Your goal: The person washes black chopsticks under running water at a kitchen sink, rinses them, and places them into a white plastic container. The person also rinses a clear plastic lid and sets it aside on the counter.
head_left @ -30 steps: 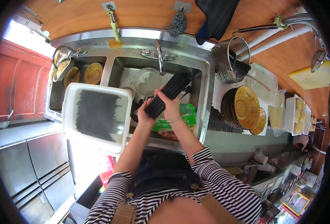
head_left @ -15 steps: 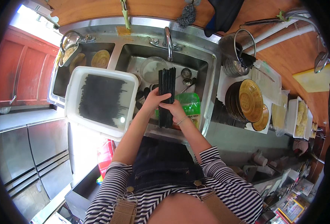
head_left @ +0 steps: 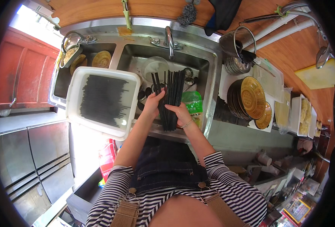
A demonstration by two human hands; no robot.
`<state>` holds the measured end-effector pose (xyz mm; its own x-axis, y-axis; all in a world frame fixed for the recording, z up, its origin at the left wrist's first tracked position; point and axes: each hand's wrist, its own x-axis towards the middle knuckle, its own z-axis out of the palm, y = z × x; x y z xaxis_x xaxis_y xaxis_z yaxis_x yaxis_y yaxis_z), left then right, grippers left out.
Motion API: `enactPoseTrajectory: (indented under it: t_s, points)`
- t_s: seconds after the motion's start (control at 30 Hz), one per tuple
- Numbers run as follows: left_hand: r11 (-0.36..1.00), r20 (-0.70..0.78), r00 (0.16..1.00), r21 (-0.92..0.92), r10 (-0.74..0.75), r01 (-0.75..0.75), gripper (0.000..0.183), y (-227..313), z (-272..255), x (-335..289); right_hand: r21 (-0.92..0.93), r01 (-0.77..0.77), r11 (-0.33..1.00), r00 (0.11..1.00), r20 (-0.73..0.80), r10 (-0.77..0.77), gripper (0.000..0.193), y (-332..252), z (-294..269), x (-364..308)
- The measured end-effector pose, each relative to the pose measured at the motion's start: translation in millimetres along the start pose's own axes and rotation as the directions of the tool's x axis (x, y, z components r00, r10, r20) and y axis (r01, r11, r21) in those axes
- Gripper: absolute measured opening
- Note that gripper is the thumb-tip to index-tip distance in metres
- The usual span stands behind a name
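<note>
Over the near part of the metal sink (head_left: 215,72), I hold black chopsticks (head_left: 174,89) in both hands. My left hand (head_left: 152,103) is closed on a few of them, which lean away at the top from the rest. Around the thicker bundle my right hand (head_left: 180,113) is closed, its thumb across the front. Lower down the two groups come together. To the left stands a white tub (head_left: 71,100) with many more black chopsticks (head_left: 101,100) lying side by side in it.
Below the faucet (head_left: 169,43) the basin holds a clear round bowl (head_left: 154,67), ladles and a green bag (head_left: 192,101). The left basin has yellow plates (head_left: 101,59). Stacked brown plates (head_left: 252,94) stand right of the sink, near a white tray of food (head_left: 305,115).
The single tight bundle has split at the top: my left hand has drawn a few chopsticks to the left, while the rest fan slightly in my right hand.
</note>
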<state>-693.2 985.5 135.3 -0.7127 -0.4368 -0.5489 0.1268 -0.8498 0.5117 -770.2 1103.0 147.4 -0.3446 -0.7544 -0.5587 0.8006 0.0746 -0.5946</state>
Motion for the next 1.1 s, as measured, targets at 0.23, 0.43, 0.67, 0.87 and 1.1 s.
enactPoseTrajectory:
  t_s: [0.23, 0.43, 0.67, 0.87, 1.1]
  points:
    - [0.997, -0.026, 1.000, 0.084, 0.000, 0.002, 0.023, -2, 0, 1, -0.064, 0.047, 0.997, 0.997, -0.050, -0.050, 0.028, 5, 5, 2]
    - [0.989, -0.051, 0.997, 0.139, 0.065, -0.057, 0.027, 4, 10, 0, -0.090, 0.100, 0.991, 0.992, -0.067, -0.106, 0.024, -1, 9, 0]
    - [0.950, -0.033, 0.999, 0.313, 0.023, -0.011, 0.033, 16, 21, 5, -0.078, 0.134, 0.988, 0.986, -0.094, -0.141, 0.021, -13, 4, -3]
    - [0.864, 0.066, 0.988, 0.479, 0.139, -0.153, 0.033, 10, 25, 15, -0.042, 0.076, 0.996, 0.992, -0.097, -0.079, 0.019, -24, -4, -5]
    - [-0.164, 0.547, 0.735, 0.832, 0.400, -0.530, 0.042, 15, 48, -3, 0.119, -0.045, 0.992, 0.998, -0.038, 0.050, 0.018, -30, -18, -1]
